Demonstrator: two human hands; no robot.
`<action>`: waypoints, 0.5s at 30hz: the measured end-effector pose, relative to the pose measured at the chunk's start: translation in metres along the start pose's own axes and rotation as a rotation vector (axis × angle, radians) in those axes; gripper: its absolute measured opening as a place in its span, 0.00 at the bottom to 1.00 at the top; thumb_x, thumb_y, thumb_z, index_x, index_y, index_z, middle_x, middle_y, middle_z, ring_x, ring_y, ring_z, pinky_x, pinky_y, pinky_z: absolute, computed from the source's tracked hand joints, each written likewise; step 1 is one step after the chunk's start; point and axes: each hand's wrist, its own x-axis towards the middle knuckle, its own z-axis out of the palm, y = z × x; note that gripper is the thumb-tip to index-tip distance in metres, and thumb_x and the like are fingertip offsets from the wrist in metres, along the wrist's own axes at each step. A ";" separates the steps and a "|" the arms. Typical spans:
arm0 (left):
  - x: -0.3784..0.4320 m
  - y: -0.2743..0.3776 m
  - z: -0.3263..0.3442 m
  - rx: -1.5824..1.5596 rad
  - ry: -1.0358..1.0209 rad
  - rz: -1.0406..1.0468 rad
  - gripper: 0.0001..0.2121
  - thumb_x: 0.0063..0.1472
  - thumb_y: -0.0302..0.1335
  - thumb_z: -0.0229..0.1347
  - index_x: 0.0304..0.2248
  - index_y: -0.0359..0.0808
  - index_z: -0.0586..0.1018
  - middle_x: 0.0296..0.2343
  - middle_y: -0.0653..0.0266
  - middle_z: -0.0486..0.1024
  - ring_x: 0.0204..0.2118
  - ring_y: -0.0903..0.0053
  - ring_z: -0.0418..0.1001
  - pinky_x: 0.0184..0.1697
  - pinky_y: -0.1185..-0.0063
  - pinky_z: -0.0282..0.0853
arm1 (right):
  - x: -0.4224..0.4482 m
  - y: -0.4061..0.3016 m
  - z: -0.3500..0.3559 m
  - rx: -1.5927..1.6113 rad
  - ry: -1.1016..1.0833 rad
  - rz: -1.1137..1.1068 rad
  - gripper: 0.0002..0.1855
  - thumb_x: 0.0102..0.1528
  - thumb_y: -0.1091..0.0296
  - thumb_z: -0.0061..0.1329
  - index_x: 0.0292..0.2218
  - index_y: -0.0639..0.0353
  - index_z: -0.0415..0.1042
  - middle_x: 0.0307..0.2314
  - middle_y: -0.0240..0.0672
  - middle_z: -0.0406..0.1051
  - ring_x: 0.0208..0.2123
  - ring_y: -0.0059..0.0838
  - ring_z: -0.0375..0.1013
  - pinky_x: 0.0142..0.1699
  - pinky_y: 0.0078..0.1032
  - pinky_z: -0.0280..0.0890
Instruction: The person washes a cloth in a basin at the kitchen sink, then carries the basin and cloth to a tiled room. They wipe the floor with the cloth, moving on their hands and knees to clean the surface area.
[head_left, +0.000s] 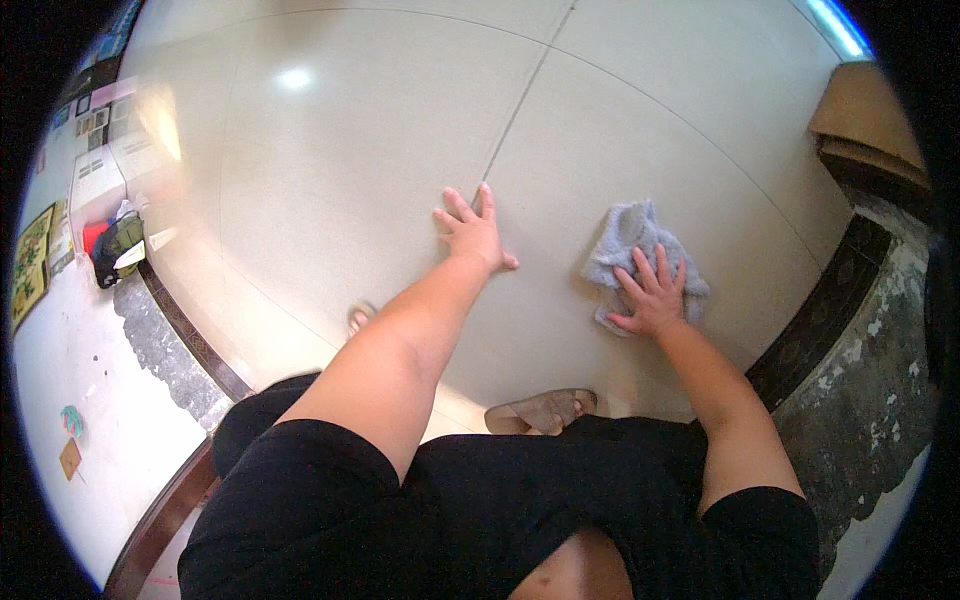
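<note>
My left hand (474, 231) rests with spread fingers on the pale tiled floor (360, 187), near a joint between tiles, and holds nothing. To its right, my right hand (654, 294) lies palm down on a crumpled grey fluffy cloth (637, 229). Its fingers are spread and press the cloth flat rather than visibly gripping it. Part of the cloth is hidden under the palm. A sandal (541, 411) on one foot shows below the hands, and the other sandal (360, 316) peeks out beside my left forearm.
A dark patterned skirting (821, 311) runs along the peeling wall (870, 390) at right. A brown box-like object (862, 112) stands at upper right. At far left are white boxes (97, 180), a dark green bag (120, 244) and another dark skirting (184, 319).
</note>
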 end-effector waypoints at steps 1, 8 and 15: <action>0.000 0.001 -0.001 -0.035 -0.010 0.011 0.59 0.38 0.45 0.64 0.57 0.45 0.29 0.54 0.36 0.26 0.56 0.40 0.36 0.55 0.59 0.48 | -0.001 0.002 0.000 -0.019 0.011 0.003 0.44 0.30 0.33 0.53 0.50 0.32 0.59 0.56 0.33 0.43 0.58 0.48 0.35 0.52 0.63 0.33; 0.001 -0.014 -0.001 -0.145 0.025 0.132 0.58 0.36 0.40 0.66 0.57 0.46 0.33 0.54 0.36 0.25 0.56 0.36 0.33 0.52 0.52 0.48 | -0.002 -0.001 0.008 -0.125 0.166 0.008 0.37 0.31 0.40 0.55 0.43 0.44 0.66 0.54 0.41 0.48 0.57 0.52 0.40 0.52 0.62 0.36; 0.009 -0.049 0.022 -0.268 0.146 0.280 0.55 0.35 0.42 0.66 0.57 0.50 0.39 0.56 0.44 0.29 0.57 0.40 0.33 0.52 0.47 0.43 | 0.125 -0.060 -0.015 -0.168 0.182 0.720 0.37 0.49 0.44 0.41 0.57 0.45 0.46 0.58 0.42 0.34 0.59 0.51 0.30 0.54 0.59 0.34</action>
